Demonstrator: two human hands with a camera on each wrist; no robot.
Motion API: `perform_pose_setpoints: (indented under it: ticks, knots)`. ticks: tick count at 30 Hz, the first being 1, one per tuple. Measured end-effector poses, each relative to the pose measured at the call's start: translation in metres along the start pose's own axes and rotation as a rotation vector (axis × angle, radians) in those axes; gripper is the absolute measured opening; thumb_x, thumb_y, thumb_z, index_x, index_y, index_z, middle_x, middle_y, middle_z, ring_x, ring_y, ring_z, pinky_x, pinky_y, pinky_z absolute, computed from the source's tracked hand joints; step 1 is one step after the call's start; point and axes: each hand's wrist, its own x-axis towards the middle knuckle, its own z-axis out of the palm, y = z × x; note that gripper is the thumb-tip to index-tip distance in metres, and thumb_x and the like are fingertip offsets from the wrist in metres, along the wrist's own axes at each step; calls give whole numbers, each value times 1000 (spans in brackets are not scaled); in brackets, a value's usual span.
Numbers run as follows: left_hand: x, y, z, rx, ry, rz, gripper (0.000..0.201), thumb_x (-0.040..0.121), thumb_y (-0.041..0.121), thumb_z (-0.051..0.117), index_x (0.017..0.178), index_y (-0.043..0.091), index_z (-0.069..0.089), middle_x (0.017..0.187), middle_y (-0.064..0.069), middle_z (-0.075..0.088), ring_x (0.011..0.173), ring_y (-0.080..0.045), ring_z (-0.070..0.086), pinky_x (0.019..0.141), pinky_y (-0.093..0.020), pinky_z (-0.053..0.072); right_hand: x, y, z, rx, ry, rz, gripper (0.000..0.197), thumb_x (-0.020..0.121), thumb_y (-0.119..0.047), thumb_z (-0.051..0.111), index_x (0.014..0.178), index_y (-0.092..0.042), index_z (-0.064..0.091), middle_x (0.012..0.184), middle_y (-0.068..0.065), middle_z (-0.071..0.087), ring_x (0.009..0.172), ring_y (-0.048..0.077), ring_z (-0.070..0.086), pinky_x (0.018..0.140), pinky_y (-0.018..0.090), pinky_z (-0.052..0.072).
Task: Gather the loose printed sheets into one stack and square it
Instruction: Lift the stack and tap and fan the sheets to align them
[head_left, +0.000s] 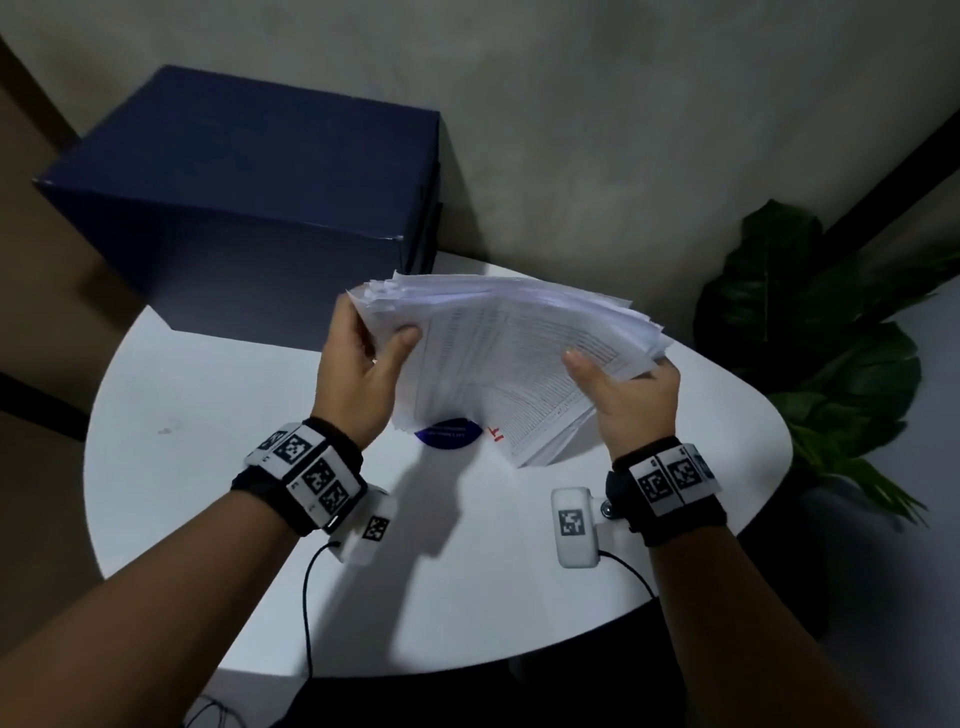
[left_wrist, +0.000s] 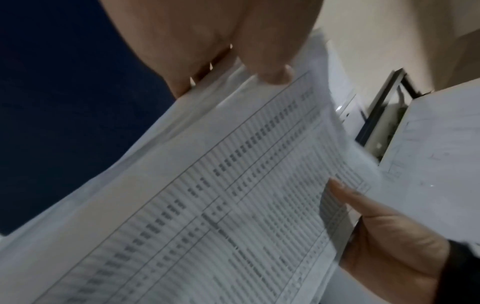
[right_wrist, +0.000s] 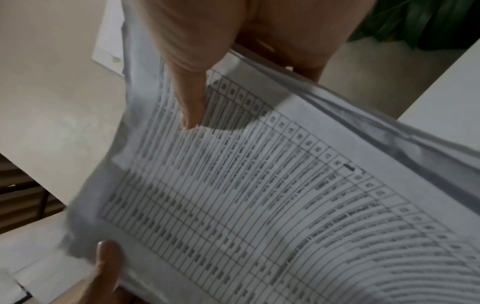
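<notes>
A thick stack of printed sheets (head_left: 509, 358) with table print is held tilted above the white table (head_left: 208, 415), its lower edge near the tabletop. The sheet edges are fanned and uneven. My left hand (head_left: 363, 358) grips the stack's left side, thumb on top, fingers underneath. My right hand (head_left: 623, 395) grips the right side the same way. In the left wrist view the top sheet (left_wrist: 207, 195) fills the frame, with my left thumb (left_wrist: 270, 67) on it and my right hand (left_wrist: 384, 236) at its far edge. The right wrist view shows the stack (right_wrist: 259, 195) and my right thumb (right_wrist: 192, 102).
A large dark blue box (head_left: 244, 208) stands at the back left of the table. A blue round sticker (head_left: 447, 434) and a red mark (head_left: 496, 434) show under the stack. A green plant (head_left: 821, 353) stands to the right, beyond the table edge.
</notes>
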Motion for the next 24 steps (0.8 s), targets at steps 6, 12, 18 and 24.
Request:
perform_pose_setpoints:
  ticks: [6,12,18,24]
  knots:
    - [-1,30,10,-56,116,33,40,102,32,48,139,15,47,135,3,56,121,-1,56,103,-26,48,-5,-20,10,13,4,-85,47,64,-13,89,106,-12,67,100,3,73,93,13,72,79,31,60]
    - [1,48,24,-127,150,28,59,100,38,51,151,14,31,125,27,52,113,15,55,92,-7,44,-8,-38,26,49,133,-239,19,85,-15,73,102,-21,67,100,-2,68,99,13,66,90,37,55]
    - [14,56,31,-99,266,74,35,97,29,60,128,13,53,106,16,60,92,8,61,81,-12,49,-11,-43,32,7,224,-287,11,89,-10,67,92,-20,70,92,2,71,89,8,66,85,23,52]
    - [26,59,35,-91,304,84,24,96,30,62,114,14,58,103,8,62,89,10,59,79,-8,46,-10,-46,36,48,274,-280,14,89,-6,66,100,-15,66,90,3,69,84,7,64,81,17,50]
